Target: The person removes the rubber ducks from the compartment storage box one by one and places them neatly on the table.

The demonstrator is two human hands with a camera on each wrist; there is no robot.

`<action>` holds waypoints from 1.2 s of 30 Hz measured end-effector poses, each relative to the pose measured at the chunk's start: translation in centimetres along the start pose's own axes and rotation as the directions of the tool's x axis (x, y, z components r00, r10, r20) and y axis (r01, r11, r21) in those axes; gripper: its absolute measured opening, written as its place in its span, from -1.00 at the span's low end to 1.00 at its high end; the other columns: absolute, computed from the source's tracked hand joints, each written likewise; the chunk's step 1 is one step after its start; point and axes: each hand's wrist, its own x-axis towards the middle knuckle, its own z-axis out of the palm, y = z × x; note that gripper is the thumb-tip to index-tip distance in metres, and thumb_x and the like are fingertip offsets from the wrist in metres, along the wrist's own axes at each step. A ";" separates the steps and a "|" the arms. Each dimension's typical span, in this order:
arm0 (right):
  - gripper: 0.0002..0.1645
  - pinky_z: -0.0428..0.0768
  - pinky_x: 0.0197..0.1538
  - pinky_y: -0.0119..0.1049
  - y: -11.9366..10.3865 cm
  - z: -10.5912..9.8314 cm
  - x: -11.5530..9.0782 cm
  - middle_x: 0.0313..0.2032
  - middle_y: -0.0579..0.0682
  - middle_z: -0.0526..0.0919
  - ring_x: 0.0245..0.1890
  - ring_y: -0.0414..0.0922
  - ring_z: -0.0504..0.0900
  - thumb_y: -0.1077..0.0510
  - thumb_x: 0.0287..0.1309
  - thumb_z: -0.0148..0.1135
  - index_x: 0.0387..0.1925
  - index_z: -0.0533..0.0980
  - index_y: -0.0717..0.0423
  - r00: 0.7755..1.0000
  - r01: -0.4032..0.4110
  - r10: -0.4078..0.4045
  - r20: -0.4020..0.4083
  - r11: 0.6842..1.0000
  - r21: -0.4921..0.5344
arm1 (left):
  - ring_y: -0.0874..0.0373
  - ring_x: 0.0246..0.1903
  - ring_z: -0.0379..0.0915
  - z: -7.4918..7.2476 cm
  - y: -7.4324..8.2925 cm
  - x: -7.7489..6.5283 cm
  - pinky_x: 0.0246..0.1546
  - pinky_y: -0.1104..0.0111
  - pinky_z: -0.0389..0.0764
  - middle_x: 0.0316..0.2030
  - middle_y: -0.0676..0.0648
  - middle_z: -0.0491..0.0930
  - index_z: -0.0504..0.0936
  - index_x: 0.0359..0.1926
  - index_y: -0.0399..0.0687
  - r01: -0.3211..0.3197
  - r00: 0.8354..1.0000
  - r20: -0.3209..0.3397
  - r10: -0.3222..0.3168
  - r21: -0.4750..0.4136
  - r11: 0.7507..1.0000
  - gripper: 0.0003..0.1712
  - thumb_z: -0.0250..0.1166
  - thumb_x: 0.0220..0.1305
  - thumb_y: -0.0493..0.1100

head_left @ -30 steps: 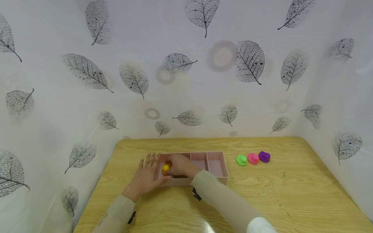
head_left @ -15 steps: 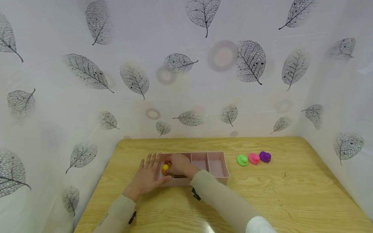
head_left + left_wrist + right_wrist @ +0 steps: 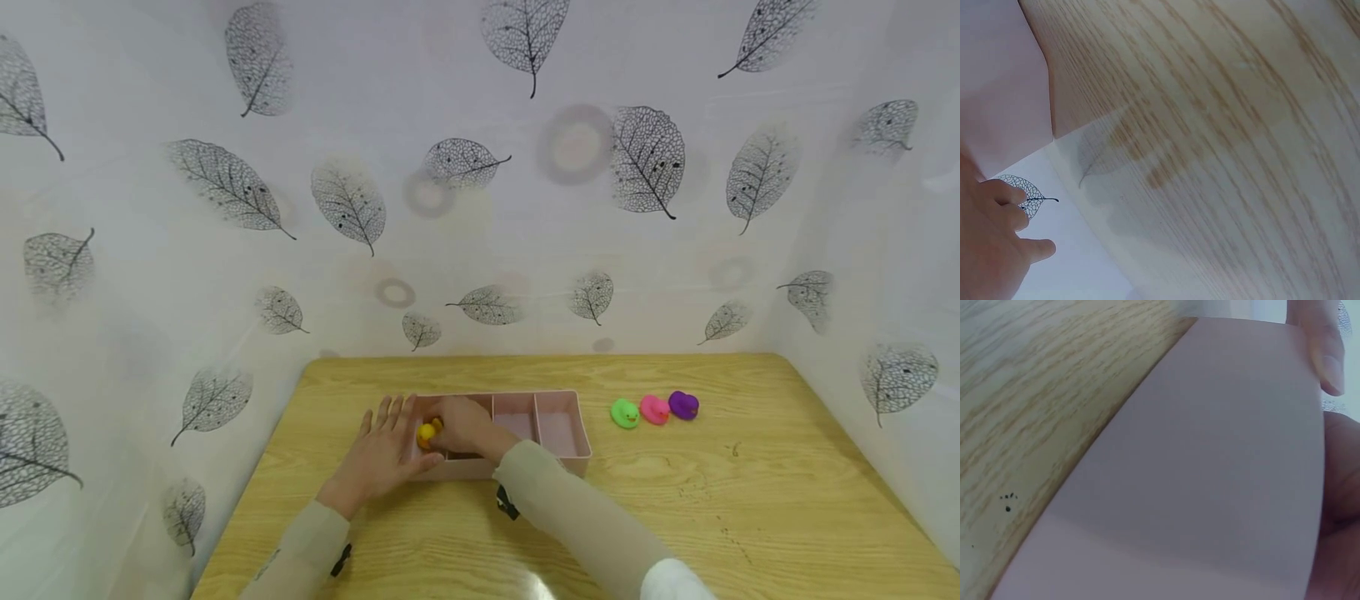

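A pink divided box [image 3: 487,470] stands on the wooden table, its long side toward me. My right hand [image 3: 465,423] reaches over its front wall and grips a yellow rubber duck [image 3: 427,433] low in the leftmost compartment. Part of the duck is covered by those fingers. My left hand [image 3: 378,458] rests on the left end of the box, fingers straight and spread, thumb along the front rim. The left wrist view shows the left hand's fingers [image 3: 1038,250] beside the box wall [image 3: 1004,81]. In the right wrist view the front wall [image 3: 1197,456] hides most of the right hand [image 3: 1341,475].
Right of the box, a green duck [image 3: 625,413], a pink duck [image 3: 655,409] and a purple duck [image 3: 683,405] sit in a row on the table [image 3: 675,517]. A white leaf-print sheet [image 3: 480,242] encloses the table's back and sides.
The head view has shifted very slightly. Both hands and the yellow duck keep nearly the same place at the box.
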 end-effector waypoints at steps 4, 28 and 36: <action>-0.78 0.51 -0.26 -0.39 -0.1 -0.5 -0.3 -0.35 -0.17 0.73 -0.40 -0.25 0.49 0.07 0.24 0.49 -0.09 0.75 -0.01 1.000 0.020 -0.020 0.001 1.000 0.003 | -0.35 0.66 -0.17 0.0 0.0 0.0 0.58 -0.38 -0.04 0.64 -0.38 0.01 -0.12 0.71 -0.15 -0.004 1.000 -0.004 0.004 -0.003 1.000 0.31 0.11 0.33 0.61; -0.63 0.64 -0.10 -0.42 1.1 -4.5 -2.1 -0.09 0.01 0.79 -0.20 -0.17 0.65 0.15 0.13 0.50 0.00 0.69 0.11 0.992 0.128 -0.125 -0.028 0.950 0.285 | -0.37 0.65 -0.18 0.1 0.0 0.0 0.56 -0.40 -0.01 0.64 -0.39 0.00 -0.13 0.71 -0.16 0.005 1.000 0.017 -0.005 -0.010 1.000 0.29 0.10 0.36 0.58; -0.62 0.65 -0.09 -0.40 1.5 -5.3 -2.6 -0.08 0.01 0.75 -0.15 -0.11 0.64 0.12 0.13 0.52 0.00 0.69 0.08 0.991 0.133 -0.132 -0.023 0.943 0.306 | -0.36 0.65 -0.18 0.3 0.0 0.1 0.57 -0.38 -0.01 0.64 -0.39 0.01 -0.13 0.71 -0.15 0.008 1.000 0.008 -0.008 -0.006 1.000 0.29 0.11 0.35 0.59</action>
